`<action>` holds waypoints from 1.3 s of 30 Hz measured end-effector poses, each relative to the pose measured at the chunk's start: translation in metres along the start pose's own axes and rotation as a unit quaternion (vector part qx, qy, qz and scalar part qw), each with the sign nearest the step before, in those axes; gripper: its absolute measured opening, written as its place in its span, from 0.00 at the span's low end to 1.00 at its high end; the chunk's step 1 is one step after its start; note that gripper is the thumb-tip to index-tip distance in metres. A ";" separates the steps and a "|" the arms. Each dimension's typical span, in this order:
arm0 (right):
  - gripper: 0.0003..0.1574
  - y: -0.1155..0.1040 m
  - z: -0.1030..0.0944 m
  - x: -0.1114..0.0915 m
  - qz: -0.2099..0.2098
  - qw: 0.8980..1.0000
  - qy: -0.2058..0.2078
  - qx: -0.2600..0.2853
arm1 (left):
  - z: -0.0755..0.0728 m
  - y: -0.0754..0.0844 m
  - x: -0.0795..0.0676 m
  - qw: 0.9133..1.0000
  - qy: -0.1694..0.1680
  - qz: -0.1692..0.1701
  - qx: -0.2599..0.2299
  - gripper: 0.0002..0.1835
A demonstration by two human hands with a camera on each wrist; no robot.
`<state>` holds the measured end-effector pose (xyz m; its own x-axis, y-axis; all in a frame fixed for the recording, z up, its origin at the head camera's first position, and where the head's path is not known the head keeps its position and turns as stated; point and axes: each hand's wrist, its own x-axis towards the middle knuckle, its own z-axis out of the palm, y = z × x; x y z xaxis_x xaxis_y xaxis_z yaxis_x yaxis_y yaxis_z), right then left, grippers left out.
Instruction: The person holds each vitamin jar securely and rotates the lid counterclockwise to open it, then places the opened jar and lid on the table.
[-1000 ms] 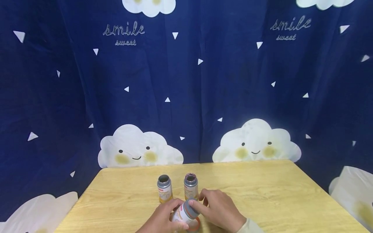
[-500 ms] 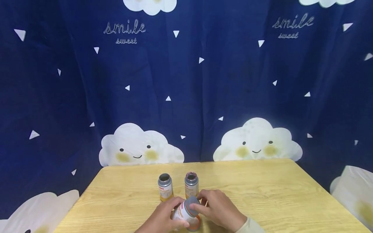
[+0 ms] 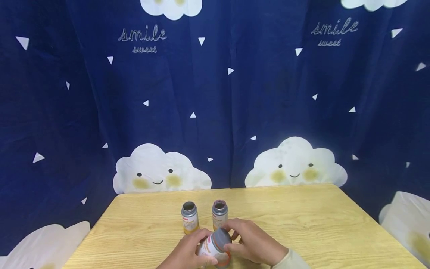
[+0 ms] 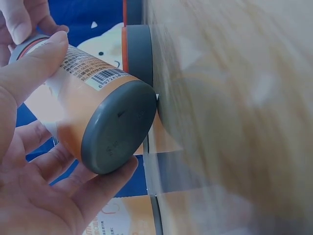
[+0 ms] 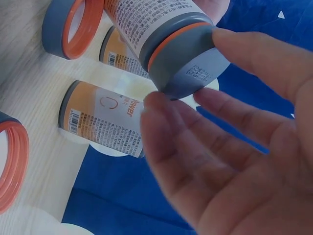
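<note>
My left hand [image 3: 189, 248] grips a pill bottle [image 4: 73, 103] with an orange-and-white label and grey base, tilted with its top toward the right. On its mouth sits a grey bottle cap [image 5: 188, 61] with an orange ring. The thumb and fingers of my right hand [image 3: 253, 243] are curled about that cap, touching its rim. Two similar bottles stand uncapped behind the hands: the left bottle [image 3: 190, 220] and the right bottle [image 3: 220, 216], its mouth stained dark reddish. In the head view the held bottle partly hides a loose cap.
Two loose grey caps with orange insides lie on the wooden table [image 3: 302, 216]: the nearer cap [image 5: 12, 161] and the farther cap [image 5: 78, 29]. A dark blue curtain [image 3: 215, 93] with cloud prints hangs behind the table.
My right thumb has shifted from the upper face of the cap to its lower near side, and the fingers have moved round the rim. The left hand and bottle stay nearly still.
</note>
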<state>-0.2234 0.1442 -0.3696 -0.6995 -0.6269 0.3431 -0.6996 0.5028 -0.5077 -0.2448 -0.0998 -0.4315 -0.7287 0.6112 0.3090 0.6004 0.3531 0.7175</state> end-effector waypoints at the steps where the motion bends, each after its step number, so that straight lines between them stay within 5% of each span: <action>1: 0.19 0.000 0.000 0.000 -0.003 1.000 -0.005 0.002 | 0.000 0.000 0.000 1.000 -0.001 -0.003 -0.003 0.25; 8: 0.27 -0.001 0.000 0.001 -0.036 0.999 -0.005 -0.013 | -0.001 -0.002 0.000 1.000 -0.004 0.003 -0.013 0.24; 16: 0.10 -0.001 0.006 0.006 -0.072 0.996 0.048 0.012 | -0.001 -0.002 0.000 1.000 -0.005 0.013 -0.017 0.24; 21: 0.09 -0.003 0.008 0.008 -0.078 0.995 0.065 0.003 | -0.001 -0.003 0.001 1.000 0.001 0.014 -0.012 0.23; 31: 0.22 -0.001 0.005 0.002 -0.023 0.999 0.040 -0.019 | 0.001 -0.002 0.001 1.000 0.005 0.021 -0.006 0.24; 39: 0.16 0.001 -0.001 0.002 0.037 0.998 -0.019 -0.038 | 0.001 0.001 0.001 1.000 0.009 0.010 -0.004 0.25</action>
<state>-0.2258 0.1447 -0.3686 -0.7442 -0.6080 0.2765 -0.6567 0.5908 -0.4687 -0.2448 -0.0985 -0.4314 -0.7218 0.6061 0.3343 0.6129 0.3352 0.7155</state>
